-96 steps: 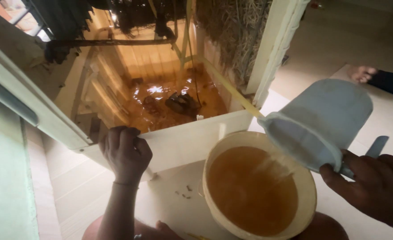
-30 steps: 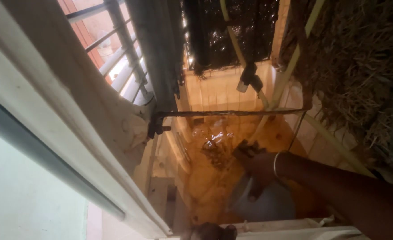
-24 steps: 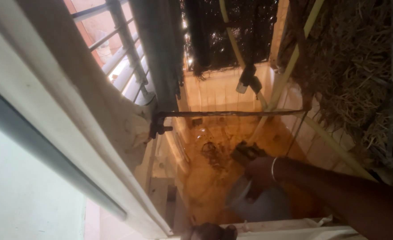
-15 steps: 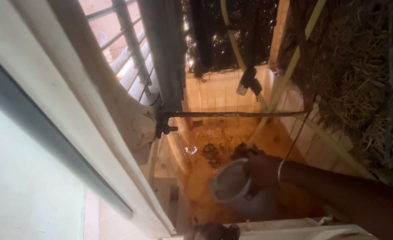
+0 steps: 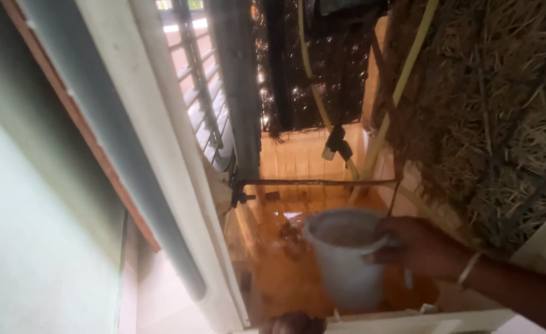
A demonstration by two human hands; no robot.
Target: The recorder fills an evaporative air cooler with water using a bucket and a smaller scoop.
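Mug lifted inside an air cooler cabinet

Rusty brown water (image 5: 297, 278) fills the tank floor; straw pad (image 5: 489, 117) lines the wall above the mug. The pale plastic mug (image 5: 347, 256) hangs upright over that water, right hand (image 5: 418, 247) fingers clamped on its handle.

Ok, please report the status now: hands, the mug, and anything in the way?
Right hand grips white plastic mug by its handle, above the brown water. Left hand barely in view at bottom edge, state unclear. Thin rod crosses behind the mug; straw pad at right.
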